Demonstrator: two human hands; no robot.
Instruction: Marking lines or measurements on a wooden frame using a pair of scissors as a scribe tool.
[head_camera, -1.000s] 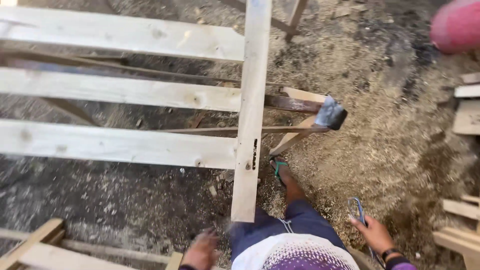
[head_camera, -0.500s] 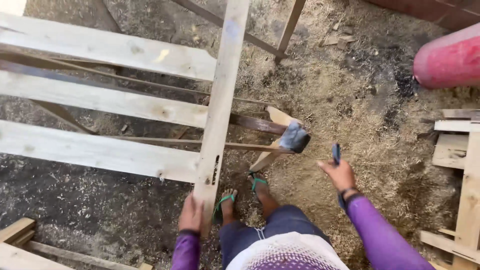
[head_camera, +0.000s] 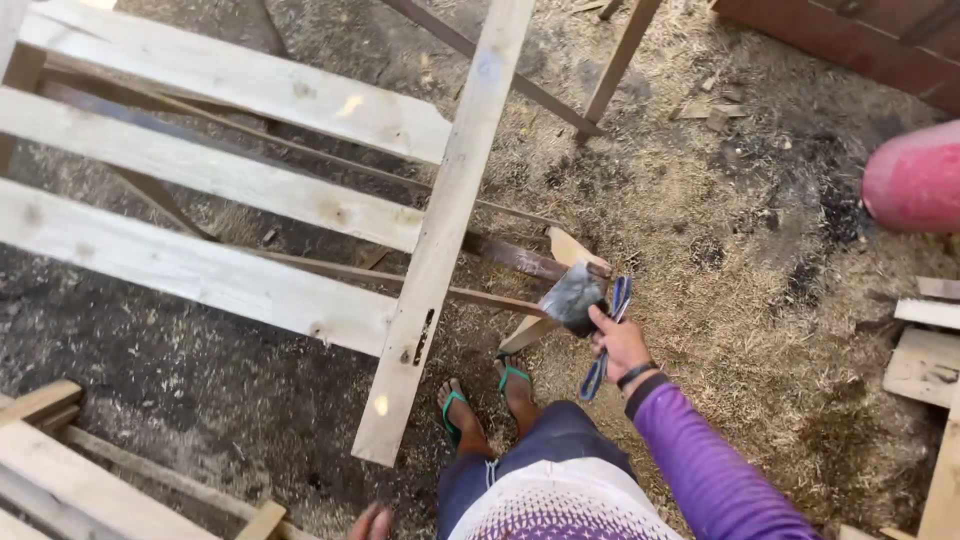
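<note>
My right hand (head_camera: 622, 347), in a purple sleeve, grips a blue-handled plier-like tool (head_camera: 603, 366). Its index finger touches the grey metal head of a hammer-like tool (head_camera: 571, 296). That tool's wooden handle (head_camera: 524, 336) slants down to the left, and the head rests on a thin rail. Only the fingertips of my left hand (head_camera: 370, 521) show at the bottom edge, below the end of the upright plank (head_camera: 440, 240), and I see nothing in them. My feet in green sandals (head_camera: 485, 400) stand on sawdust.
Pale cross planks (head_camera: 200, 170) of a wooden frame span the left half. More lumber lies at bottom left (head_camera: 60, 460) and at the right edge (head_camera: 925, 350). A pink rounded object (head_camera: 915, 180) sits at the right. Sawdust covers the ground.
My right hand has moved left with the blue-handled tool and now touches the metal head. My left hand has come off the upright plank's end and dropped to the frame's bottom edge.
</note>
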